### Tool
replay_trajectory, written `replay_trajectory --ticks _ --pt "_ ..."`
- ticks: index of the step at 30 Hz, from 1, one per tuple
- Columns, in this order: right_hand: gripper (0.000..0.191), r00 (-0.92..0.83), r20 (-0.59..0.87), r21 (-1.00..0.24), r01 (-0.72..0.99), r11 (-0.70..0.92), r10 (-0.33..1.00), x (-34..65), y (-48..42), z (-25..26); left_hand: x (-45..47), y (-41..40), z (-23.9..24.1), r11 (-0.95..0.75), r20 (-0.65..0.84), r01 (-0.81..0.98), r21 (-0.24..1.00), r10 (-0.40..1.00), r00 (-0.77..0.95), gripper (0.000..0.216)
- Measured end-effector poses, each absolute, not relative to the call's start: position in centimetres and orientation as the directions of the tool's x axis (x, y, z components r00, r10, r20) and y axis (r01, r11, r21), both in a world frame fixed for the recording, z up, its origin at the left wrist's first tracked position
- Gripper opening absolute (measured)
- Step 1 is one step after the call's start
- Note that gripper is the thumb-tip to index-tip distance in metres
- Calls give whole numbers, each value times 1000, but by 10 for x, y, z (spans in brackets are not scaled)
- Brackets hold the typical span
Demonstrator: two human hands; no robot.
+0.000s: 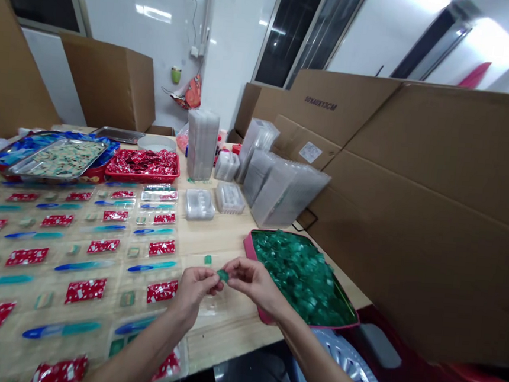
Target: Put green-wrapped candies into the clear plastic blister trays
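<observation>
Between the fingertips of both hands is a small green piece (223, 275). My left hand (199, 287) pinches its left side, and my right hand (249, 278) grips it from the right. Just behind them, another green square (208, 259) lies in a clear plastic tray (192, 261), partly hidden by my hands. To the right stands a pink-rimmed tray (249, 247) heaped with green, shiny pieces (303, 275). On the left, rows of clear trays hold blue pens (152, 266), red patterned packets (162, 290) and small pale green squares (128, 298).
Stacks of clear plastic trays (276, 190) stand at the back right beside a large cardboard box (434, 218). A red tray of packets (142, 176) and a metal tray (63, 159) of small pieces sit at the far left. A blue-grey plastic stool (346, 365) is below the table edge.
</observation>
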State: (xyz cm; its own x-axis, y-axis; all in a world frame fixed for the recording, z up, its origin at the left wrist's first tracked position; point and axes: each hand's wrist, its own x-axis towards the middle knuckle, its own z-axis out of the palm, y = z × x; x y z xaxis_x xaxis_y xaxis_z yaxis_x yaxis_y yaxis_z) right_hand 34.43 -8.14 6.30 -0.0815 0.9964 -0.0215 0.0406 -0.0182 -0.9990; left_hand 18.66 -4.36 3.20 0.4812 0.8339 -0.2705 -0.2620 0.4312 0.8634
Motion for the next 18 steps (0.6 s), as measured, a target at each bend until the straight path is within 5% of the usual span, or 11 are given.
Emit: replay_trajectory --ticks 13,18 --pt "5 -134 193 -827 511 234 972 337 -87 62 179 -44 31 615 -376 -377 693 754 539 23" --pt "4 -136 229 -790 552 266 964 334 -89 57 178 -44 31 622 -386 -388 680 754 532 22"
